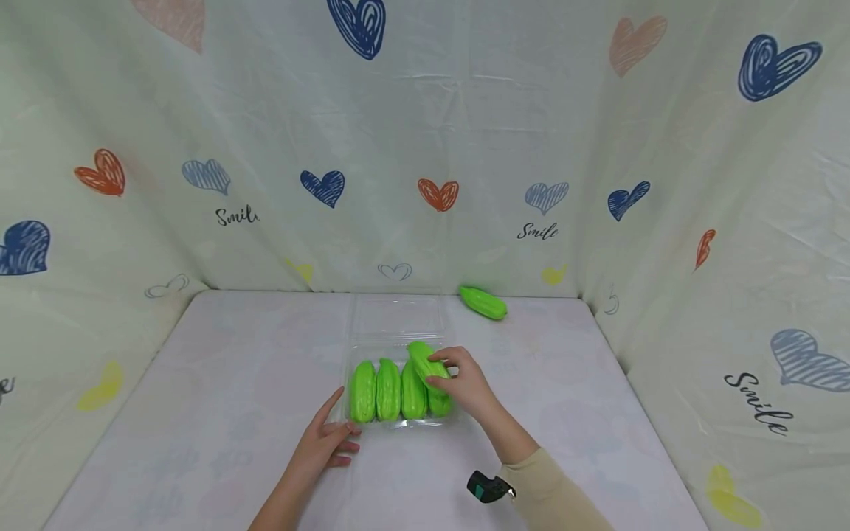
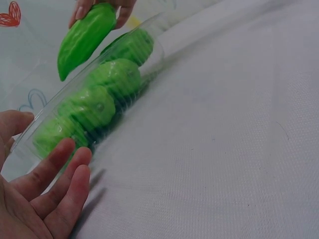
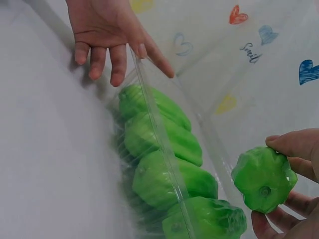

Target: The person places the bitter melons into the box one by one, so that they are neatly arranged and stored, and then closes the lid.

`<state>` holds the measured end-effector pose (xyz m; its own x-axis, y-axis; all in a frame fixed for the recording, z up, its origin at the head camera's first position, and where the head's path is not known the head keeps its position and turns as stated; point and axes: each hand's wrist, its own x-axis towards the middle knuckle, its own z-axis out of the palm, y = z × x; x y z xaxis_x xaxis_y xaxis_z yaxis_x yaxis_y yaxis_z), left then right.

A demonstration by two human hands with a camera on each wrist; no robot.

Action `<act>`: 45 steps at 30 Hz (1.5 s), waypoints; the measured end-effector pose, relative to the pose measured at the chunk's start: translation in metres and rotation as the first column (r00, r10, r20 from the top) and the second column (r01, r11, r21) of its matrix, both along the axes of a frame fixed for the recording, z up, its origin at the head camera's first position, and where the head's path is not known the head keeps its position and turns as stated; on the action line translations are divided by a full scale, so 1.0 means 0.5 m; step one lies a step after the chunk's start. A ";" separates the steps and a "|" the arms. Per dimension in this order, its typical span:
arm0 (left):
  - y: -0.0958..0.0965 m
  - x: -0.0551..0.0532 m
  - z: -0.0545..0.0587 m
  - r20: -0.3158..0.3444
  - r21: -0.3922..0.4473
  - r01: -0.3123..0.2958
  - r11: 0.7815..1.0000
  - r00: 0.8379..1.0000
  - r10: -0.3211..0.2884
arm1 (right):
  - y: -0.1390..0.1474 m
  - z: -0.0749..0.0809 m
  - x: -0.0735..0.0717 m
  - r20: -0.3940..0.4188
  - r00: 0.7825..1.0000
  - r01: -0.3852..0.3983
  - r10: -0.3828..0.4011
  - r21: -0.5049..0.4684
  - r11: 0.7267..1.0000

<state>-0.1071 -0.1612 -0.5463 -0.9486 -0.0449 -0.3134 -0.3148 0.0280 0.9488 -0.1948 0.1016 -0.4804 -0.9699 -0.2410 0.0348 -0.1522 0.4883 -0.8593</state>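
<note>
My right hand (image 1: 470, 382) grips a ridged green bitter melon (image 1: 423, 360) between thumb and fingers, over the right end of a clear plastic box (image 1: 406, 425). The right wrist view shows the held melon (image 3: 265, 181) end-on, above the rim. Several similar melons (image 1: 363, 391) lie side by side in the box; the rightmost is partly covered by the held one. At the box's front left corner is my left hand (image 1: 323, 439), its fingers spread and fairly straight. In the left wrist view, that hand's fingers (image 2: 65, 191) rest by the box wall.
The box's clear lid (image 1: 397, 318) stands open toward the back. Another green melon (image 1: 483, 302) lies at the table's far edge, right of the lid. A black device with a strap (image 1: 488, 487) is by the right sleeve. A heart-printed curtain (image 1: 425, 133) surrounds the white table (image 1: 232, 383).
</note>
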 end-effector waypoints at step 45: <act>0.001 0.000 0.000 0.003 -0.018 -0.012 1.000 1.000 0.012 | -0.078 0.002 0.005 0.017 0.999 -0.032 0.030 0.116 0.993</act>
